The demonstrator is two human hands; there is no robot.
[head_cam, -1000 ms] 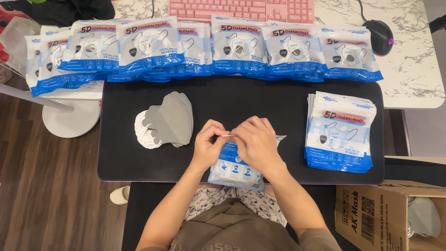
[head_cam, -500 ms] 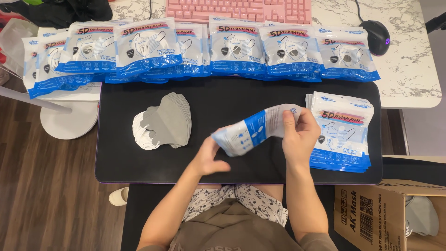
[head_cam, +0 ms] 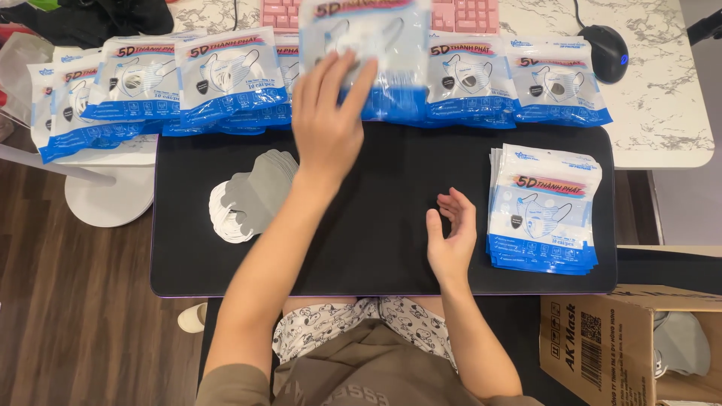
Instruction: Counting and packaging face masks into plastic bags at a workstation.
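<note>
The left hand presses a filled mask packet onto the long row of packets at the counter's far edge, the right hand lies open and empty, and loose masks remain unpacked beside a stack of flat pouches.

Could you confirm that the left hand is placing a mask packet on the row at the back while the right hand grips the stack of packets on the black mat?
Not quite: in the head view the right hand is open and empty beside the stack of packets, not gripping it. The left hand does press a mask packet at the back row, and the stack does lie on the black mat.
</note>
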